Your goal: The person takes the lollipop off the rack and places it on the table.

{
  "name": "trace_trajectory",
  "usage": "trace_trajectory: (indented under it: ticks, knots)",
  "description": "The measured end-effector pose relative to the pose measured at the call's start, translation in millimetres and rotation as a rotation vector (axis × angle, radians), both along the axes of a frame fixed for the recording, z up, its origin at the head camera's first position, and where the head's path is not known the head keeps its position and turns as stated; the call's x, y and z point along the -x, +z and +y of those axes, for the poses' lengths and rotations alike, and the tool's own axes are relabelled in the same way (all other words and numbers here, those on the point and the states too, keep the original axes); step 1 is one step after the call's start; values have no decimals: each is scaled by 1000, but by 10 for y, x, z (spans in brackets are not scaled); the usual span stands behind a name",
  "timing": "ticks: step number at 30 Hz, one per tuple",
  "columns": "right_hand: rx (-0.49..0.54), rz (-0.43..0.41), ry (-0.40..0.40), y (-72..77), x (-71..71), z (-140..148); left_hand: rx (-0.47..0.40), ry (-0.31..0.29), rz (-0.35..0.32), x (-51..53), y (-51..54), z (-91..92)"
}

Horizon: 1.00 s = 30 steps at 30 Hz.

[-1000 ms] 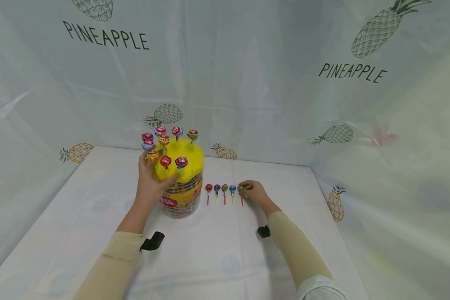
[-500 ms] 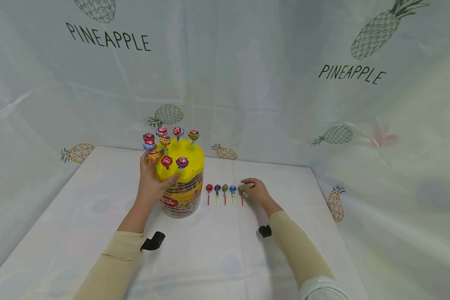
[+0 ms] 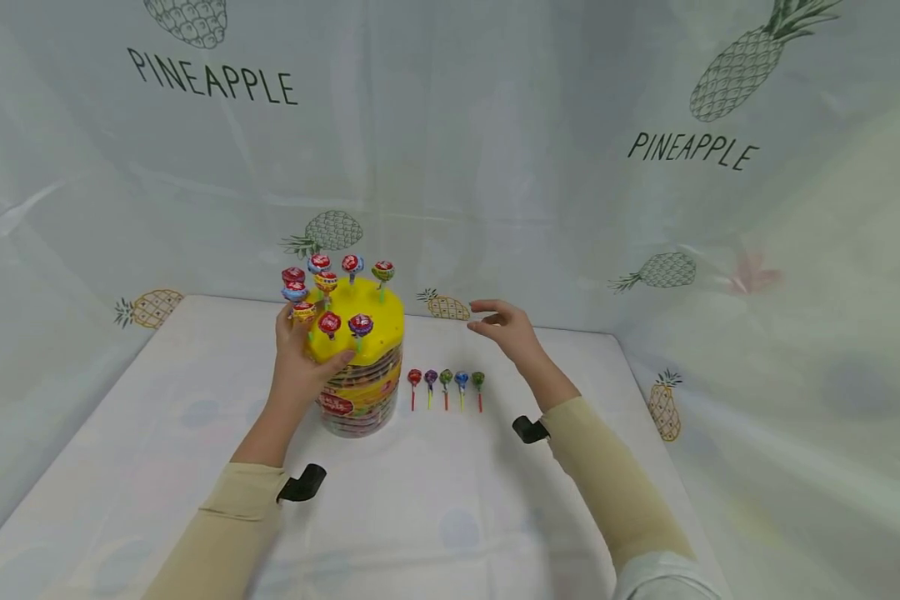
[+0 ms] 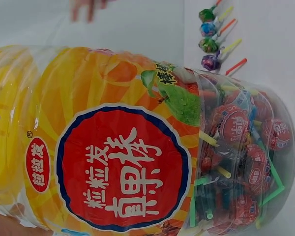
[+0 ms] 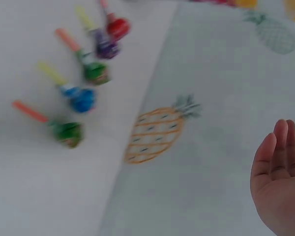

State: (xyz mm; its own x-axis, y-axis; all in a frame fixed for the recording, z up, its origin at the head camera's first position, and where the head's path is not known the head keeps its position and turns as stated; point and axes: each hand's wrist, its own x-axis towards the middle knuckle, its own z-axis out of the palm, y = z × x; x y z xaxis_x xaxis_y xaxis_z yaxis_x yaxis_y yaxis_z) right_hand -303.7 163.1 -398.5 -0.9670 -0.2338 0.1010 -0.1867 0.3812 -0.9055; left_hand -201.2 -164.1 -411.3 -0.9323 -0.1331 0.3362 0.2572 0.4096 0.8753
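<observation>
- Upward and away from the row of lollipops (image 3: 446, 377) goes the right hand (image 3: 512, 333), which half a second ago was beside its rightmost piece; it now hangs above the desk (image 3: 390, 517), thumb and fingers apart.
- Clamped on the jar (image 3: 362, 404), as before, the left hand (image 3: 300, 362) curls round the left side of its yellow lid (image 3: 381, 333), thumb across the front.
- Upright on the desk, the jar has clear ribbed walls and an orange-yellow label; a red, blue-edged badge (image 4: 123, 167) carries white characters, and wrapped sweets show through the bottom.
- Nine wrapped lollipops stand on the lid, in red, blue, yellow, green and purple, several on pale green sticks.
- Just right of the jar, the row lies flat: red, purple, green, blue, green, heads away from the person, sticks red, orange or yellow.
- Behind the desk hangs a pale curtain (image 3: 450, 150) printed with pineapples.
</observation>
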Motion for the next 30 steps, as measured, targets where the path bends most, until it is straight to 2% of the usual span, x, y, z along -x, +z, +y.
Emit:
trace_trajectory:
  ticks: [4, 10, 15, 18, 22, 30]
  knots:
    - [83, 50, 71, 276, -79, -172, -4, 1, 4, 4, -5, -17]
    - [191, 116, 195, 592, -221, -441, -33, -1, -12, 10, -14, -19]
    - [187, 202, 335, 853, -268, -677, -31, -4, -30, -10, 13, -18]
    - [156, 253, 380, 992, -284, -815, -21, -4, -26, -15, 25, -13]
    - [123, 274, 418, 1087, -274, -995, -21, -6, -15, -9, 26, -17]
    - [47, 263, 472, 1142, -234, -1265, -40, -28, -12, -4, 8, -12]
